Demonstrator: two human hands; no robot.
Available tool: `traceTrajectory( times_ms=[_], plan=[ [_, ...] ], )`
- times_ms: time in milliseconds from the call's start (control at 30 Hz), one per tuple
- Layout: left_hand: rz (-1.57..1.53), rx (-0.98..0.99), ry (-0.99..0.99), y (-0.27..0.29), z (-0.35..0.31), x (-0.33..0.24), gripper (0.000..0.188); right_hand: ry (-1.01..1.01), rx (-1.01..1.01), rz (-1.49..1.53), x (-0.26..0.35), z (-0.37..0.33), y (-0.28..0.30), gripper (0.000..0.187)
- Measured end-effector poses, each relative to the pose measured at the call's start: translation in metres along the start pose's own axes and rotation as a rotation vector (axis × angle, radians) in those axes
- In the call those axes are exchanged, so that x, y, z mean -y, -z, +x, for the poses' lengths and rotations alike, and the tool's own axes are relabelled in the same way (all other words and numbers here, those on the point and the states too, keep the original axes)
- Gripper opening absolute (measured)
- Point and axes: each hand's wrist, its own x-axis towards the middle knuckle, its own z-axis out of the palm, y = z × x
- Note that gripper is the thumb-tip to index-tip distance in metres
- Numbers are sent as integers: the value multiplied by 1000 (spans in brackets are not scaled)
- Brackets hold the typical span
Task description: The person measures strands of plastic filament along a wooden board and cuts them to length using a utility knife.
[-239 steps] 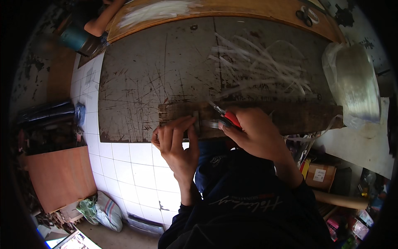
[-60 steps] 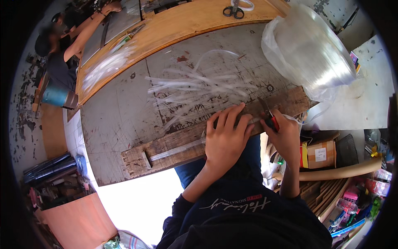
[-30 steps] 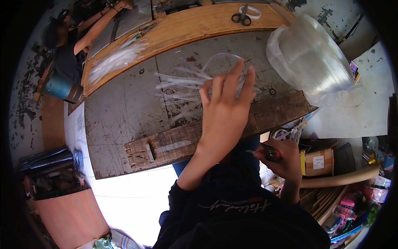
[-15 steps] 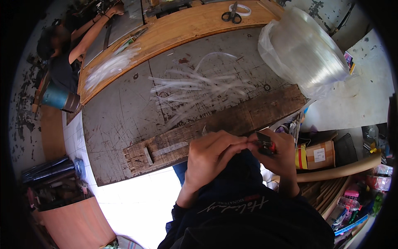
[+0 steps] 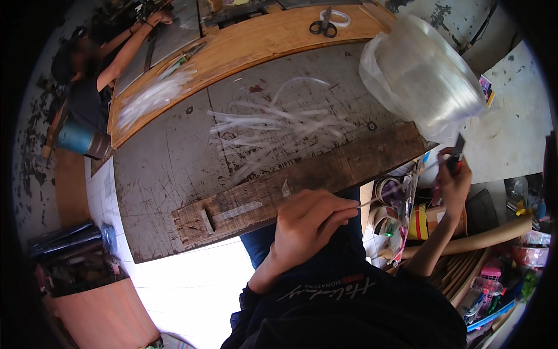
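My left hand (image 5: 308,224) is closed in a pinch in front of the wooden board's near edge. A thin clear plastic strip (image 5: 367,203) juts out from its fingertips towards the right. Further right, my right hand (image 5: 456,183) is raised and wrapped round a red and black utility knife (image 5: 455,158), whose dark blade points up. The strip seems to run on towards this hand, but its far end is too faint to make out. Beyond the board, many loose clear plastic strips (image 5: 279,119) lie tangled on the grey scratched table (image 5: 157,192).
A worn wooden board (image 5: 325,166) with a small metal stop (image 5: 207,221) lies along the table's near edge. A big roll of clear plastic strip (image 5: 430,75) stands at the right. Scissors (image 5: 324,26) and white strips (image 5: 154,96) rest on the far wooden board. Another person (image 5: 87,81) works at far left.
My right hand with the knife has moved away from my left, out to the right and up. The strip now shows stretched out of my left fingertips.
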Motion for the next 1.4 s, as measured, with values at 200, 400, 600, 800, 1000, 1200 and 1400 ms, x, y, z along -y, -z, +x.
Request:
traceTrajectory(
  times_ms=[200, 400, 600, 800, 1000, 1200, 1400],
  plan=[
    [-57, 64, -118, -17, 9, -2, 15, 122, -526, -35, -11, 56, 43, 18],
    [-23, 32, -223, -39, 19, -7, 14, 169, -525, -227, 31, 118, 57, 26],
    [124, -50, -263, -33, 32, -13, 11, 342, -754, -240, 39, 175, 93, 31],
    [207, -343, -6, 20, -2, -13, 10, 321, -666, -256, 71, 173, 80, 37],
    [231, -671, 28, 74, -57, -18, 9, 452, -751, -350, 83, 163, 33, 38],
    [546, -1093, 125, 135, -117, -13, 21, 584, -756, -324, 98, 169, -3, 34],
    [611, -1556, 197, 173, -169, -22, 24, 425, -615, -375, 105, 140, -18, 31]
  ],
)
